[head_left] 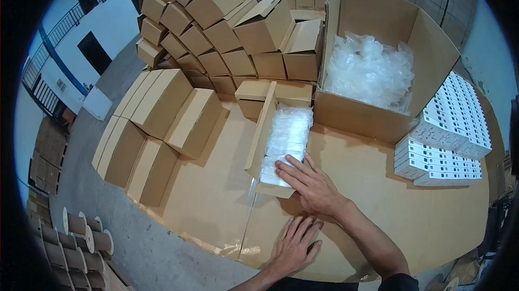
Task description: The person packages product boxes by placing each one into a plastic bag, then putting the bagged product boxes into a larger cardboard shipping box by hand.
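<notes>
In front of me stands an open long cardboard box (260, 138), its flap raised along the left side. A row of clear plastic bubble-type pouches (290, 129) fills it, with white contents showing at the near end. My right hand (313, 185) lies over the box's near right corner, fingers stretched out and resting on the pouches. Just below, my left hand (296, 245) rests on the cardboard-covered table near its front edge. Its fingers are slightly bent and apart, with nothing visible in them.
A large open carton (367, 121) of loose clear plastic stands at back right. Stacked white boxes (443, 150) sit beside it. Closed cardboard boxes (154, 164) occupy the left side, and a high pile of boxes (216, 31) rises behind. Spools (81, 242) stand at lower left.
</notes>
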{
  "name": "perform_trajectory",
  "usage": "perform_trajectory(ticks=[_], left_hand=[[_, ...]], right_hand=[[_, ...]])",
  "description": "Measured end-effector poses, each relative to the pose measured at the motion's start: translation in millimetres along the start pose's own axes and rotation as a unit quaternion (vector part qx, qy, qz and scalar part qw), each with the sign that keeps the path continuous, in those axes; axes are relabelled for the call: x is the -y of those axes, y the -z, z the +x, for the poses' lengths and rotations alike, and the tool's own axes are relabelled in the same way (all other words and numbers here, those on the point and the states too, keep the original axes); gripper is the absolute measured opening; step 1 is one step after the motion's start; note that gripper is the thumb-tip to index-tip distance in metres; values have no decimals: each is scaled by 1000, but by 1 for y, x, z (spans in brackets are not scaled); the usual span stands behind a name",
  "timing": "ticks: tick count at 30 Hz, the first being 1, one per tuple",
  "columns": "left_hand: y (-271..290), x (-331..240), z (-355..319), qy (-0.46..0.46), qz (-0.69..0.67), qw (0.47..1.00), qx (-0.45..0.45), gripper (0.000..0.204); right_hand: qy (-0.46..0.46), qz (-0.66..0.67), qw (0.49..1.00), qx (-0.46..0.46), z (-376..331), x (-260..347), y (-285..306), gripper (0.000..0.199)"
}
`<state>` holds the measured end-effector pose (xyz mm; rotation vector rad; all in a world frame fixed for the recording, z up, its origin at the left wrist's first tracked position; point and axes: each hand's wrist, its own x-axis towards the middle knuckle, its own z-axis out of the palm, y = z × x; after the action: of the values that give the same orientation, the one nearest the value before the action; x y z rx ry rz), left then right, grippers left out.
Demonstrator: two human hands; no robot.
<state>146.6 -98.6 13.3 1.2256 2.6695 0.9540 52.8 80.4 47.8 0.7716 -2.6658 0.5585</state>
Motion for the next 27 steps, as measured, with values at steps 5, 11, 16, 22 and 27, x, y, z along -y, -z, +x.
perform_trajectory(ticks=[5,11,16,22,27], left_hand=[[-1,-4,0,-5,9,1000,-6,51],[-1,-2,14,153,-240,945,-162,95],[-5,13,55,202,-142,911,-331,116],[-24,41,119,180,-217,828,-485,128],[-16,33,130,147,-261,787,-540,116]], right_hand=[[-9,-9,1000,-6,-3,1,1,65],[-55,68,996,-25,-15,13,44,79],[-159,67,981,-93,-72,14,74,79],[-209,104,968,-92,-118,40,80,80],[-245,129,956,-94,-143,56,78,77]])
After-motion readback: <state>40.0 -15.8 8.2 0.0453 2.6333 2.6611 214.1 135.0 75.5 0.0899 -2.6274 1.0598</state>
